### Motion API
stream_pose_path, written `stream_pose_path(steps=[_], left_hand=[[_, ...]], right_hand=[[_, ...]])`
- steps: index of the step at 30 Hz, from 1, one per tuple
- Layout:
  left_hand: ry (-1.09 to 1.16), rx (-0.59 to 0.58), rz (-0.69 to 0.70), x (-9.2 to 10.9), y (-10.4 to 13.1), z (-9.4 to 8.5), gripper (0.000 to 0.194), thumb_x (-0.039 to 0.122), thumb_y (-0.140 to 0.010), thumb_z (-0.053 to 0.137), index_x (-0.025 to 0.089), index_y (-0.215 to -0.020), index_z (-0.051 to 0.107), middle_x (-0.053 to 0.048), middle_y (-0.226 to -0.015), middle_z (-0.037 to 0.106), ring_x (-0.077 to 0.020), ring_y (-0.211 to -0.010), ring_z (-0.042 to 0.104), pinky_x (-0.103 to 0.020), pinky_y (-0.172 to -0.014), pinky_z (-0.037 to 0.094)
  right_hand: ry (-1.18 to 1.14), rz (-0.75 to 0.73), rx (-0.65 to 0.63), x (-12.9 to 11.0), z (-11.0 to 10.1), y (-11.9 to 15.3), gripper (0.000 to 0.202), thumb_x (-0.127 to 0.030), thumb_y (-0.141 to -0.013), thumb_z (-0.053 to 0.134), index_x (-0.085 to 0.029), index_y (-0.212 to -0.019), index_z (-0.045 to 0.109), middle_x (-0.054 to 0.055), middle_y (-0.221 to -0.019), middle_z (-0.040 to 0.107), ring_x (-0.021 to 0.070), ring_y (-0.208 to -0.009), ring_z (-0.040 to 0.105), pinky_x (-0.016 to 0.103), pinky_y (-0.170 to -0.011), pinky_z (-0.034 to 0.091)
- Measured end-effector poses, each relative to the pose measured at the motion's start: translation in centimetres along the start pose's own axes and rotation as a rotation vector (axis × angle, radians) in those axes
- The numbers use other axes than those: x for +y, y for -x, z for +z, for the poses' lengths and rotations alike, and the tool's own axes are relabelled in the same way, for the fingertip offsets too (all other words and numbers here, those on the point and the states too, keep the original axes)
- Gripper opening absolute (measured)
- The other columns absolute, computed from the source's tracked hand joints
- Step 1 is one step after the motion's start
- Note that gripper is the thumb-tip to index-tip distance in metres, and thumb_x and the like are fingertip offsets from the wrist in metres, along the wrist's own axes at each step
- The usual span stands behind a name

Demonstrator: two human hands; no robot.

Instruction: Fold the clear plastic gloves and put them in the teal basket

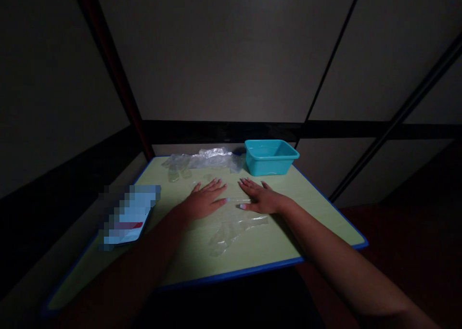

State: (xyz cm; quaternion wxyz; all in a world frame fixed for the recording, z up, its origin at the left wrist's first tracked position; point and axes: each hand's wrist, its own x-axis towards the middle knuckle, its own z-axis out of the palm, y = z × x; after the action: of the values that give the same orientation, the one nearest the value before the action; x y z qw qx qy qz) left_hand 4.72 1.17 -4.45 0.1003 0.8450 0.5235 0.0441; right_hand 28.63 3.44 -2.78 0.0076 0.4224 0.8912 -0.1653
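Note:
My left hand rests palm down with its fingers spread, and nothing is gripped in it. My right hand lies flat in the same way, its fingers stretched toward the left one. Under and between them is a thin clear plastic disposable glove, smoothed out on the table, with finger-like parts reaching toward the near edge. Both palms appear to touch it, though its outline beneath them is hard to see. At the back, past my fingertips, lies a crumpled pile of similar clear plastic gloves.
A turquoise plastic basin stands at the back right of the pale green table, which has a blue edge. On the left lies a flat light-blue item, partly blurred out. Dark wall panels rise just behind the table.

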Motion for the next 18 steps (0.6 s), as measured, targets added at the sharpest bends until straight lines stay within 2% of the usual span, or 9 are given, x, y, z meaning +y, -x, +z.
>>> stream_pose_path(steps=[2, 6, 8, 11, 13, 18], left_hand=[[-0.039, 0.007, -0.054, -0.1, 0.0, 0.2, 0.059, 0.055, -0.09, 0.021, 0.028, -0.141, 0.023, -0.004, -0.15, 0.016, -0.0237, -0.138, 0.014, -0.058, -0.105, 0.009], [-0.106, 0.048, -0.24, 0.1, 0.2, 0.2, 0.068, 0.057, -0.088, 0.024, 0.017, -0.143, 0.02, -0.015, -0.149, 0.013, -0.0284, -0.138, 0.01, -0.057, -0.104, 0.014], [-0.112, 0.071, -0.262, 0.4, 0.5, -0.3, 0.071, 0.057, -0.087, 0.027, 0.014, -0.143, 0.02, -0.018, -0.149, 0.011, -0.0295, -0.137, 0.009, -0.056, -0.104, 0.017], [-0.086, 0.093, -0.121, 1.2, 1.2, -1.4, 0.073, 0.058, -0.084, 0.037, 0.017, -0.143, 0.022, -0.015, -0.15, 0.01, -0.0282, -0.138, 0.01, -0.05, -0.106, 0.017], [-0.08, 0.081, -0.025, 1.8, 1.6, -2.0, 0.083, 0.062, -0.077, 0.047, 0.021, -0.143, 0.019, -0.013, -0.151, 0.003, -0.0303, -0.138, 0.006, -0.05, -0.107, 0.015], [-0.087, -0.107, 0.094, 2.1, 2.6, -2.1, 0.116, 0.07, -0.053, 0.065, 0.03, -0.144, 0.005, -0.013, -0.148, -0.017, -0.0397, -0.134, -0.009, -0.061, -0.102, 0.01]], right_hand=[[-0.005, 0.001, 0.001, 0.0, 0.0, 0.0, 0.09, -0.073, -0.075, 0.036, -0.026, -0.145, 0.004, 0.006, -0.151, 0.003, 0.0276, -0.138, 0.003, 0.057, -0.106, 0.001], [-0.022, -0.002, 0.0, 0.3, 0.0, 0.1, 0.09, -0.074, -0.074, 0.037, -0.027, -0.145, 0.004, 0.006, -0.151, 0.003, 0.0275, -0.138, 0.003, 0.058, -0.105, 0.001], [-0.041, -0.008, 0.004, 0.5, 0.0, 0.1, 0.089, -0.073, -0.075, 0.037, -0.027, -0.145, 0.005, 0.006, -0.151, 0.003, 0.0272, -0.138, 0.003, 0.059, -0.105, 0.001], [-0.076, -0.017, 0.013, 0.8, 0.0, 0.1, 0.087, -0.072, -0.076, 0.036, -0.027, -0.145, 0.007, 0.007, -0.151, 0.004, 0.0268, -0.138, 0.003, 0.059, -0.105, 0.001], [-0.094, -0.019, 0.022, 1.0, 0.0, 0.1, 0.086, -0.072, -0.076, 0.037, -0.027, -0.145, 0.009, 0.007, -0.151, 0.006, 0.027, -0.138, 0.004, 0.058, -0.106, 0.001], [-0.108, -0.014, 0.032, 1.0, -0.1, 0.0, 0.085, -0.07, -0.077, 0.038, -0.027, -0.145, 0.011, 0.008, -0.15, 0.008, 0.027, -0.138, 0.004, 0.056, -0.106, 0.002]])
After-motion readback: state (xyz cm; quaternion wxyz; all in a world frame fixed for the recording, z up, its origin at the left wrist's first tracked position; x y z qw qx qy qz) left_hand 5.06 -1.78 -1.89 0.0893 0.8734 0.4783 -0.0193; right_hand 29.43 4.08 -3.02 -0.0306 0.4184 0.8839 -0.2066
